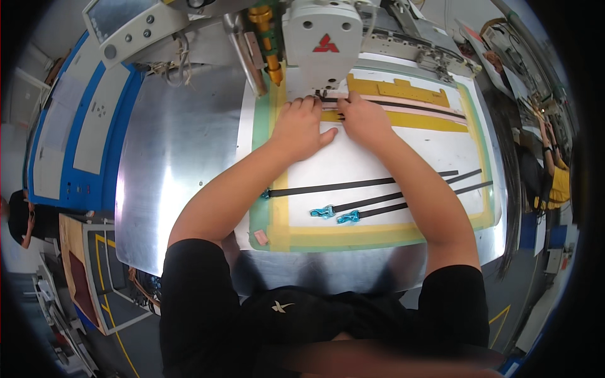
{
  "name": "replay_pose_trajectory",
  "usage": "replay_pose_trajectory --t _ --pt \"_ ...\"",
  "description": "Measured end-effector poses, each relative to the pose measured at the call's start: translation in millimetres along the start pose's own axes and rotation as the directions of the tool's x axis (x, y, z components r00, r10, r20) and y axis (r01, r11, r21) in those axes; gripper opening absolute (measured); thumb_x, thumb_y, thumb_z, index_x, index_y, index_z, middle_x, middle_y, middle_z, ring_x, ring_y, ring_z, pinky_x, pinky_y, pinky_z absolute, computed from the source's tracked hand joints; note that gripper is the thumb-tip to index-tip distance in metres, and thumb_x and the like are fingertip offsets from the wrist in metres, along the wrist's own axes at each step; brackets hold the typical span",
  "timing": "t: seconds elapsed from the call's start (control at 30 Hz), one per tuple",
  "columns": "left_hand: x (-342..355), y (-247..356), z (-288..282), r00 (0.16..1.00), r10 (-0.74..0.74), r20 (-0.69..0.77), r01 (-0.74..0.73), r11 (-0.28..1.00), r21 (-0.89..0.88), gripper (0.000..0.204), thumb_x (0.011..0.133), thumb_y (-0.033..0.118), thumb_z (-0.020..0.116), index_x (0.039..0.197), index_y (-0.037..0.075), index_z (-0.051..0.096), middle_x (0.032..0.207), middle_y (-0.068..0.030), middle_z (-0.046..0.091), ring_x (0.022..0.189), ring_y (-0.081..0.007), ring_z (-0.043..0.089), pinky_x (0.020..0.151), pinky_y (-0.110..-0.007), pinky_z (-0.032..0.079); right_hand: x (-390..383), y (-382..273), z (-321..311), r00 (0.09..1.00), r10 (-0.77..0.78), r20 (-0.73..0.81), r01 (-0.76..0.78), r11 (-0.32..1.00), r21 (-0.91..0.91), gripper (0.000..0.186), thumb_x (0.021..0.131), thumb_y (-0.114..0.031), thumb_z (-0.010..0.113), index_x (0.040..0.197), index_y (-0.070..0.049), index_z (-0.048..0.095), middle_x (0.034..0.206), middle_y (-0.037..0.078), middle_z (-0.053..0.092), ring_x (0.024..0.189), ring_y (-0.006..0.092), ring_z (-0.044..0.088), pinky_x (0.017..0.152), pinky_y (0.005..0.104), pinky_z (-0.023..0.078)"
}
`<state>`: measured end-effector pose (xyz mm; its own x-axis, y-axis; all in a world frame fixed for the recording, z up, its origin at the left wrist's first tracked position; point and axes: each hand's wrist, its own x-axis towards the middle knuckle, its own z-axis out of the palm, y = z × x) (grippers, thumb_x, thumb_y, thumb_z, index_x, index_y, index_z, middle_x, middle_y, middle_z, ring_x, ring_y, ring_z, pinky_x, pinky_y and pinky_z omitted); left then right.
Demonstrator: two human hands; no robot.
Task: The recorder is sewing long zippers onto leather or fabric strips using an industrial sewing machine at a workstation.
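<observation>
My left hand (301, 129) rests under the white sewing head (322, 47), fingers bent over the left end of a mustard-yellow template and thumb held apart. Close to its right, my right hand (367, 123) is closed, with a small dark bit I cannot make out at its fingers. Its fingertips touch the end of a black strap (409, 106), which lies between pink strips along the yellow template (428, 122). Nearer to me lie three loose black straps (334, 188), each with a shiny blue piece (322, 212) at its left end. My right forearm partly covers them.
A white sheet (372, 151) edged with green and yellow tape covers part of the metal table (164, 157). A small pink piece (261, 237) lies at its near left corner. A control panel (126, 28) hangs upper left, beside a brass-coloured fitting (268, 44). Other people are at both sides.
</observation>
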<state>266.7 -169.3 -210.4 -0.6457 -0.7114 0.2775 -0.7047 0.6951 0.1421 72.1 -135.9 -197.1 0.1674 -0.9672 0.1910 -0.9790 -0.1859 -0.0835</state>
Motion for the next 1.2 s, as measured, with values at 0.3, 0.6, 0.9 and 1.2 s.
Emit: replay_pose_trajectory --t 0.3,0.6,0.9,1.2 --pt "-2.2 -2.0 -7.2 0.998 -0.036 0.058 0.033 0.998 0.055 0.073 0.093 0.053 0.064 0.142 0.000 0.058 0.138 -0.0192 0.057 0.128 -0.0340 0.053 0.109 -0.045 0.041 -9.2 22.9 -7.3 0.998 0.044 0.045 -0.044 0.999 0.007 0.030 0.094 -0.008 0.056 0.120 -0.009 0.072 0.116 0.013 0.067 0.100 0.0338 0.073 0.085 0.0456 0.059" --pt "1.9 9.5 -16.0 0.994 0.000 0.111 -0.009 0.996 0.086 0.069 0.091 0.053 0.065 0.135 0.000 0.062 0.136 -0.0163 0.062 0.128 -0.0312 0.055 0.109 -0.045 0.039 -10.8 14.7 0.8 0.999 0.041 -0.006 -0.041 0.999 0.009 0.031 0.094 -0.008 0.054 0.119 -0.012 0.073 0.118 0.012 0.067 0.102 0.0325 0.072 0.086 0.0458 0.059" --pt "26.0 28.8 -0.1 0.993 -0.047 0.109 0.046 0.999 0.010 0.062 0.086 0.056 0.069 0.118 0.004 0.073 0.124 -0.0169 0.068 0.120 -0.0310 0.062 0.102 -0.047 0.044 -23.4 49.6 -5.5 0.992 0.114 -0.055 -0.114 0.993 -0.004 0.040 0.094 -0.008 0.052 0.127 -0.013 0.072 0.128 0.013 0.068 0.110 0.0390 0.069 0.094 0.0477 0.055" --pt "16.1 26.0 5.4 0.996 -0.075 0.038 0.073 0.996 0.060 0.070 0.089 0.059 0.066 0.130 0.004 0.068 0.128 -0.0169 0.066 0.124 -0.0314 0.059 0.105 -0.046 0.042 -31.4 58.3 -6.8 0.991 0.132 -0.036 -0.133 0.991 -0.004 0.043 0.090 -0.002 0.053 0.128 -0.012 0.070 0.132 0.010 0.065 0.113 0.0363 0.066 0.095 0.0460 0.054"
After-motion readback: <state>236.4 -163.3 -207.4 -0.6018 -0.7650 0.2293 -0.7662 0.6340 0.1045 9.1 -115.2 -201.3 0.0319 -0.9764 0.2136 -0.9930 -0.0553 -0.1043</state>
